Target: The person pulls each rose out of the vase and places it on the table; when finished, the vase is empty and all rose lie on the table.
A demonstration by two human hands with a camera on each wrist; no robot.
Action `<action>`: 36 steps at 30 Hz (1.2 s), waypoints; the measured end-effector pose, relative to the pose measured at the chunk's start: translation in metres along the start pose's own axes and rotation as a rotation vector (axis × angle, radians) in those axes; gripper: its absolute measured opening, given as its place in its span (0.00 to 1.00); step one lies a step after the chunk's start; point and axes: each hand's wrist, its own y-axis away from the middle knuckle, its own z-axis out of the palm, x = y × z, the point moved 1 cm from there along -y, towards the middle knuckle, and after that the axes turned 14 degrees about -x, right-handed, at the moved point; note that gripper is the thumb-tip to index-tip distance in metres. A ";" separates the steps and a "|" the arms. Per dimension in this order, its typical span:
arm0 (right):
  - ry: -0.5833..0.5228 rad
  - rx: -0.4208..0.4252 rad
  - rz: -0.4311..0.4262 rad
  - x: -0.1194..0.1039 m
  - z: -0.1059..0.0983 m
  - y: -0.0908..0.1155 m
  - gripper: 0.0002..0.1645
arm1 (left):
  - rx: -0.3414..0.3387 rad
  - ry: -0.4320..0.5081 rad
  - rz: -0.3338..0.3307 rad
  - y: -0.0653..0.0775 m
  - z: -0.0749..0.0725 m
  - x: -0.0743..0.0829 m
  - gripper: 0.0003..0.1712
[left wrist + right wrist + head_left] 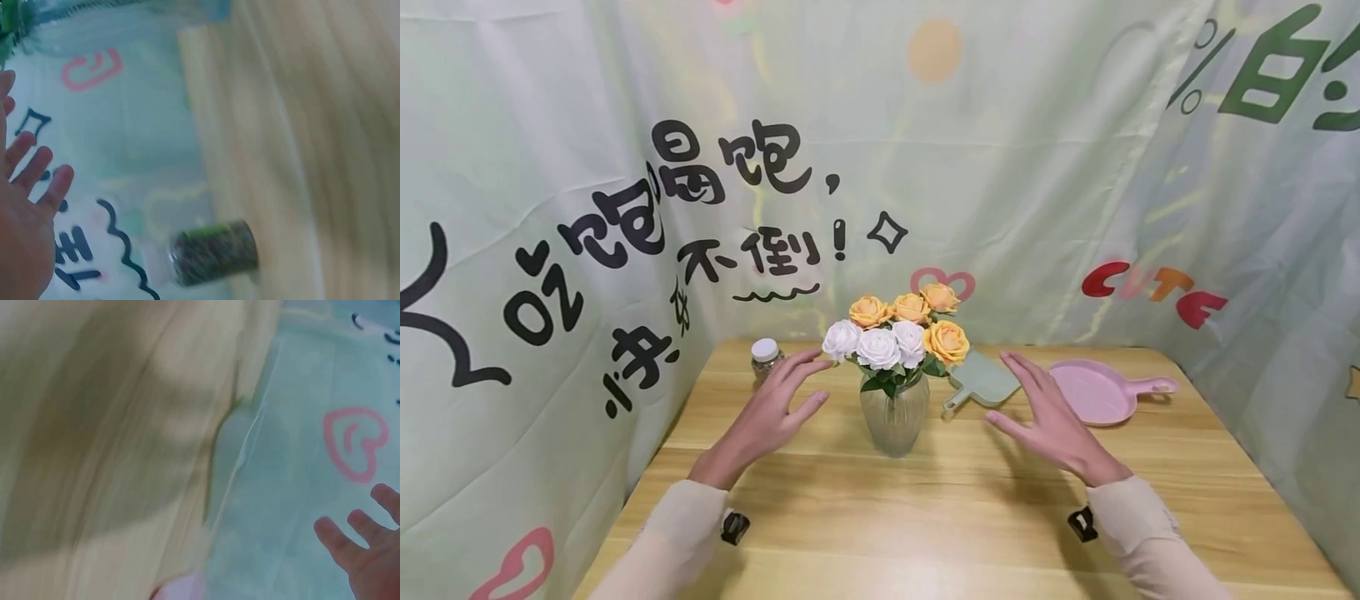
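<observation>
**Even care is wanted from both sides**

The glass vase [895, 421] stands upright on the wooden surface [887, 533], between the two hands. It carries white flowers [877, 348] at the front and orange flowers [946, 342] behind and to the right. The left hand [767, 421] and the right hand [1048, 425] are both raised, with the fingers extended and the thumbs apart; neither of them grips anything. The right hand is clearly apart from the vase. The left fingertips are near the white flowers, and whether they touch a petal or a leaf, I cannot tell.

In my judgement, good handling of this vase asks for both palms at the level of its body, below the petals. The flowers probably make it top-heavy, so a push high up could tip it. It seems wise that both palms meet the sides at the same moment, with equal and moderate pressure, because smooth walls may slip.

The left hand should also mind the jar [765, 363] with the white lid, just behind its fingers. On the other side, the green board [985, 382] and the pink pan [1093, 392] lie near the right hand, so low sideways movements there need attention.
</observation>
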 end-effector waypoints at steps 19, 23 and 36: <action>-0.452 -0.154 -0.133 -0.071 0.060 -0.046 0.58 | 0.140 0.228 0.099 -0.036 0.015 0.042 0.12; -0.518 -0.137 -0.123 -0.073 0.068 -0.051 0.60 | 0.179 0.203 0.109 -0.042 0.020 0.044 0.12; -0.591 -0.133 -0.075 -0.070 0.084 -0.061 0.61 | 0.349 0.249 0.104 -0.050 0.025 0.050 0.14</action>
